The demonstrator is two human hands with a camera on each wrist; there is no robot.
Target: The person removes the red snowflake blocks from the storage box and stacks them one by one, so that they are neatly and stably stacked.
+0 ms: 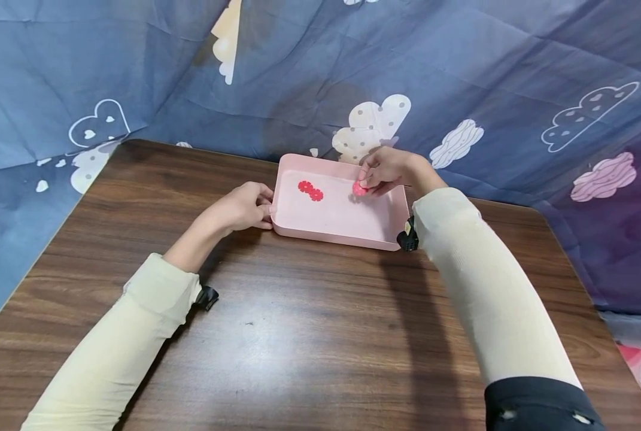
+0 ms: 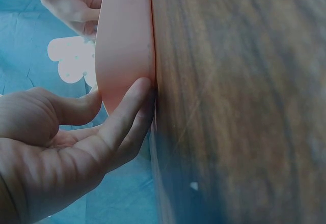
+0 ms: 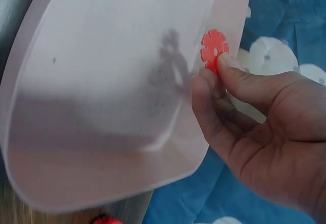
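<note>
1. Right hand (image 1: pixel 387 170): grip nearly closed, thumb and fingertips pinching a red flower-shaped piece (image 3: pixel 210 47) above the far right part of the pink tray (image 1: pixel 320 221). The fingertips cover the piece's lower end.
2. Left hand (image 1: pixel 239 206): grip spread to wall height, holding the tray's left end, thumb at the rim and fingers low on the outer wall.
3. Two red discs (image 1: pixel 316 194) lie in the tray's left half, touching or overlapping; I cannot tell which.
4. A red object (image 3: pixel 107 219) beyond the tray's right end is cut off; its shape is unclear.
5. The right hand hides the tray's far right corner.
6. The tray sits at the table's (image 1: pixel 298 335) far edge, close to the blue cloth (image 1: pixel 298 78).
7. Wood surface extends nearward from the tray; the table's near edge is out of view.
</note>
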